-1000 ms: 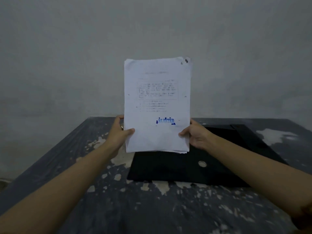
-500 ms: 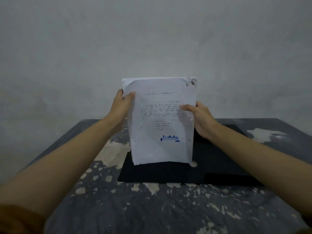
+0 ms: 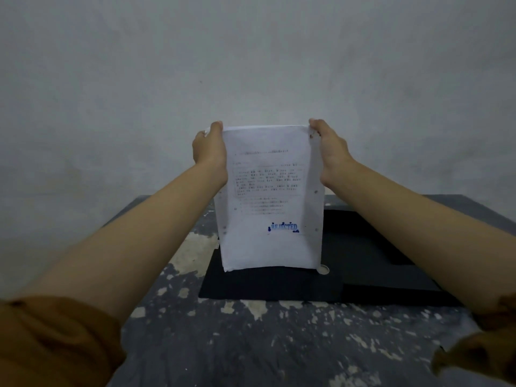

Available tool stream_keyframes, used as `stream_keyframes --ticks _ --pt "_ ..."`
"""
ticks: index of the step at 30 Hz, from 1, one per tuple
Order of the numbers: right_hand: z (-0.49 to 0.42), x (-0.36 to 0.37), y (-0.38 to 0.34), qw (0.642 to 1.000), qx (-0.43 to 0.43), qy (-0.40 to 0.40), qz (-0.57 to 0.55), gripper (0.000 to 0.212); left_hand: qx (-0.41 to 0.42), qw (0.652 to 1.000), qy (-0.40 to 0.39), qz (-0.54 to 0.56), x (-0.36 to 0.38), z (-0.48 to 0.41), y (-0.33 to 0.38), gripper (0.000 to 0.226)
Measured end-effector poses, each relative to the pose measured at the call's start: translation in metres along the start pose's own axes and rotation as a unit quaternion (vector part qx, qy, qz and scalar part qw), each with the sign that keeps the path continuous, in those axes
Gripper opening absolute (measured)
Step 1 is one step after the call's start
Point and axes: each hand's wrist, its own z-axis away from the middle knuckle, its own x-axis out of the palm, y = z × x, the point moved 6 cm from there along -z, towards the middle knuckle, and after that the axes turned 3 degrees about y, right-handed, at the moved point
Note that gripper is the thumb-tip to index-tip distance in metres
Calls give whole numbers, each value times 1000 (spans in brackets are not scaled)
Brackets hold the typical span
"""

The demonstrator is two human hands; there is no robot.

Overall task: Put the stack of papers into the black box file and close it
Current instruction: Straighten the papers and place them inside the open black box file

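I hold the white stack of papers (image 3: pixel 268 202) upright, its bottom edge resting on the black box file (image 3: pixel 349 263). The top sheet carries printed text and a blue "REJECTED" stamp. My left hand (image 3: pixel 209 150) grips the stack's upper left corner and my right hand (image 3: pixel 331 152) grips its upper right corner. The box file lies flat on the table, with a round light-coloured hole or button near the stack's lower right corner. The stack hides the part of the file behind it.
The table (image 3: pixel 279 344) is dark grey with flaking pale patches. A plain grey wall (image 3: pixel 251 65) stands right behind it. Orange-brown sleeves cover my upper arms at the bottom corners.
Both hands have slid up the sides of the stack to its top corners. The stack has come down until its bottom edge stands on the box file.
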Motion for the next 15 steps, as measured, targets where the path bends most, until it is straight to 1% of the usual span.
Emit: stream_keyframes --ticks 4,5,6,8,9,11,12,15 --pt "-3 -1 -1 1000 -11 -2 9 23 7 1000 10 -4 1 -1 2 19" --pt "-4 -3 -1 1000 -17 -3 16 23 10 1000 3 -4 1 -1 2 26" --pt "-5 -4 1 999 -23 -6 28 29 12 1000 -7 -9 1 -1 0 36" --pt "-6 -9 11 998 -27 -19 58 47 24 998 -28 -41 -1 1 -7 60" --pt "-6 -12 20 997 -28 -31 70 50 41 996 -39 -65 -4 3 -13 65" --pt "-3 -18 40 994 -24 -61 85 47 77 989 -64 -110 -9 6 -29 67" --pt "-2 -22 52 993 -20 -69 95 45 81 986 -80 -121 -12 8 -40 67" --pt "2 -37 89 989 7 -81 122 42 39 982 -125 -136 -24 15 -82 68"
